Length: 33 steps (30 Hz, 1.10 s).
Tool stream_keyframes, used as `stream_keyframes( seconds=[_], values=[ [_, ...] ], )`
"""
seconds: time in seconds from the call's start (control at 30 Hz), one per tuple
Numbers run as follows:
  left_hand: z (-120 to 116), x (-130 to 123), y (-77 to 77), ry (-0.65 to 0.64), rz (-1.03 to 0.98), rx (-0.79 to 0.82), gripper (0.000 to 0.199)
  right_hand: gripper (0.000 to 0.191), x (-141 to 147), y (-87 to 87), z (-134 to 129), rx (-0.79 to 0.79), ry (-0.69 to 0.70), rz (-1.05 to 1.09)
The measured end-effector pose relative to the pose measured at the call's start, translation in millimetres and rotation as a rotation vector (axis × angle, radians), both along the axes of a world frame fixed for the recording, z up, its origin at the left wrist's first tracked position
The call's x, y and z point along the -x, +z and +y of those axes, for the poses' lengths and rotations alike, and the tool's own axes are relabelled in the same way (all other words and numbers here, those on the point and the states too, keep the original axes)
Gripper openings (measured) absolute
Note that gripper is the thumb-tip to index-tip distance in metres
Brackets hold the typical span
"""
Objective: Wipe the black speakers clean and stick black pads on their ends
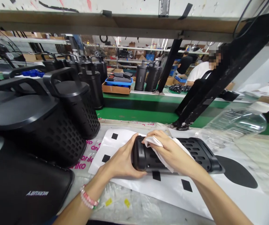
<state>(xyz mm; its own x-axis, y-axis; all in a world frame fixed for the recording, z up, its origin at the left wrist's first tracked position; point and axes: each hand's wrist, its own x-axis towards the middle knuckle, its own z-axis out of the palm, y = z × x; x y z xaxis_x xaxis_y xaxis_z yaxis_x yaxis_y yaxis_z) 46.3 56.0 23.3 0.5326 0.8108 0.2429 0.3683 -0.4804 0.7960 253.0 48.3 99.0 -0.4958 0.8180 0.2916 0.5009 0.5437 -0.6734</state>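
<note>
A black perforated housing (195, 150) lies on its side on a white sheet (134, 184) with black square patches. My left hand (122, 159) grips the housing's left end, thumb at the near side and fingers over the far edge. A white cloth (154, 144) is pinched in my right hand (166, 147), which presses it on the housing's upper face near the left end. Part of the cloth hangs down below the palm. A black oval pad (237, 172) lies right of the housing.
Black lantern-shaped units with handles (71, 97) crowd the left, beside a black MERKURY casing (26, 187). A clear plastic bottle (239, 122) lies at the right. A slanted black post (209, 90) and a green conveyor (134, 106) are beyond. People work at the back right.
</note>
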Motion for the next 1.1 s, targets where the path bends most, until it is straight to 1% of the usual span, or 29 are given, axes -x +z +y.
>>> stream_keyframes(
  seconds=[0.23,1.1],
  values=[
    [-0.1,-0.9,-0.4,0.003,0.003,-0.009,0.123,0.018,0.9,3.3,-0.2,0.060,-0.013,0.024],
    [-0.9,-1.1,1.1,0.002,0.008,0.024,0.124,0.021,0.6,8.1,-0.2,0.137,-0.063,-0.009]
  ],
)
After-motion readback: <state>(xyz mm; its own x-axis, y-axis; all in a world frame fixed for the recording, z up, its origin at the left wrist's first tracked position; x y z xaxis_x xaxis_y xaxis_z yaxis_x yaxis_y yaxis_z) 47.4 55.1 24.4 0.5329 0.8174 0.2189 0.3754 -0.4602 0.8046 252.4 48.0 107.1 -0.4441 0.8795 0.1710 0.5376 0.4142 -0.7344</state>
